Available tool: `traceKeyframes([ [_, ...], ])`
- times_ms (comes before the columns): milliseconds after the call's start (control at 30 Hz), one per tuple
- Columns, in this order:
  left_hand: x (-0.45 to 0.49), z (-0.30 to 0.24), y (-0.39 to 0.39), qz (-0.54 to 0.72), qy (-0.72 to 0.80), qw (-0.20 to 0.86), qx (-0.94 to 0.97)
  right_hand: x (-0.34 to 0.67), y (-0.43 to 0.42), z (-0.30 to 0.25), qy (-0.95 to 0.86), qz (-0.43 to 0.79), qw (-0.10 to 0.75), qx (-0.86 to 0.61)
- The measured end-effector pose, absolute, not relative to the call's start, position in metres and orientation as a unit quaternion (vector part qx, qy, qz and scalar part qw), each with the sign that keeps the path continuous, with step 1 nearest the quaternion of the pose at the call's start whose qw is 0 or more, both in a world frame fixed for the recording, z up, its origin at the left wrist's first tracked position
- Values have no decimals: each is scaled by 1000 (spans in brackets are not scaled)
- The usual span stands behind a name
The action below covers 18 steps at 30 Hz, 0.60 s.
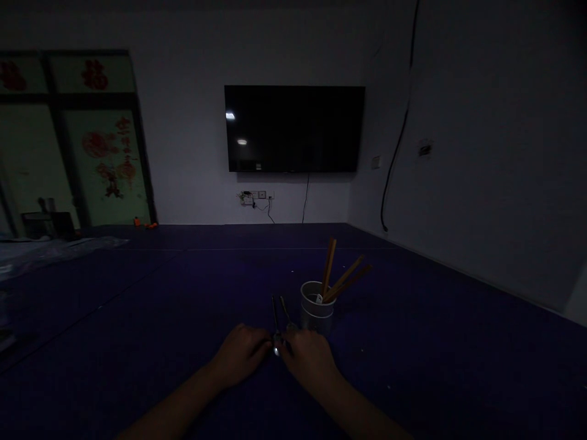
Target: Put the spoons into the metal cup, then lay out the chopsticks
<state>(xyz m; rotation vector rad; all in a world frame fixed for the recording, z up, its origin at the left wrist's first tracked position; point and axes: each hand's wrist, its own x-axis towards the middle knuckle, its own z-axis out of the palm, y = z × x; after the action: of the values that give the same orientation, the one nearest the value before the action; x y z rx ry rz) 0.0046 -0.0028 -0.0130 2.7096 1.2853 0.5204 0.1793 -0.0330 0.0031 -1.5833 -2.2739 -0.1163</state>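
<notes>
My left hand [245, 351] and my right hand [312, 360] meet low in the middle, just above the dark blue floor covering. Their curled fingertips press on the near end of a slim metal utensil [275, 311], perhaps a spoon, where a bright glint shows. A second slim metal utensil [285, 308] lies beside it to the right, its near end by my right fingers. Beyond my right hand stands a grey metal cup [316, 311]. Several wooden sticks [328, 266], like chopsticks, lean out of it, and a small white piece [319, 299] shows inside.
The dark blue floor covering [206, 281] reaches the walls. Clear plastic sheeting [59, 250] lies at the left, near glass doors [103, 159]. Small orange things [150, 225] sit by the door. A television [296, 128] hangs on the far wall; a black cable [397, 153] runs down the right wall.
</notes>
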Motion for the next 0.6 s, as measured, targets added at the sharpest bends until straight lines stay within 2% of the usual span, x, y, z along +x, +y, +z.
traceKeyframes([
  [600, 5, -11, -5, 163, 429, 40, 888, 179, -30, 2, -789, -1, 153, -594],
])
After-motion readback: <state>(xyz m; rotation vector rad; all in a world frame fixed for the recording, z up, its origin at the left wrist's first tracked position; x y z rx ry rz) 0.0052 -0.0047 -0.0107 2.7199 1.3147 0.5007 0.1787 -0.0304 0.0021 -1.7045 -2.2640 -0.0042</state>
